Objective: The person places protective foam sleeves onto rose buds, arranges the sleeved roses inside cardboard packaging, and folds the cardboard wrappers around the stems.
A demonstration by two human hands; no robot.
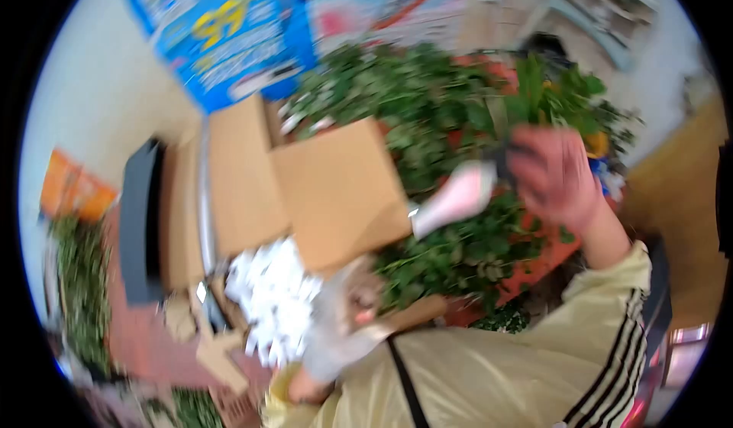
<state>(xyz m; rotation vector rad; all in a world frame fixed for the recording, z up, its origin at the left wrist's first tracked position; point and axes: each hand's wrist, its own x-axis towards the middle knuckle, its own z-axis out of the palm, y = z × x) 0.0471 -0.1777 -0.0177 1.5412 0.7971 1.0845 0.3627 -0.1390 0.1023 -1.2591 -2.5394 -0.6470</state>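
Note:
My right hand [553,172], blurred by motion, is raised over the right side of the greenery. Its fingers are wrapped round the dark end of a pink and white object [458,197], whose narrow tip points toward the cardboard box. In a translucent glove, my left hand [347,329] is low in the middle, beside a heap of small white pieces [275,298]; blur hides its fingers and anything in them. An open cardboard box [340,191] stands just above it, flaps spread. Leafy green stems [435,100] lie behind and to the right of the box.
A blue poster [229,38] hangs at the back. On the left are a dark grey panel [141,226], an orange packet [76,187] and more green stems [80,290]. A pale shelf [595,16] stands at the upper right. The red tabletop [141,336] shows at the lower left.

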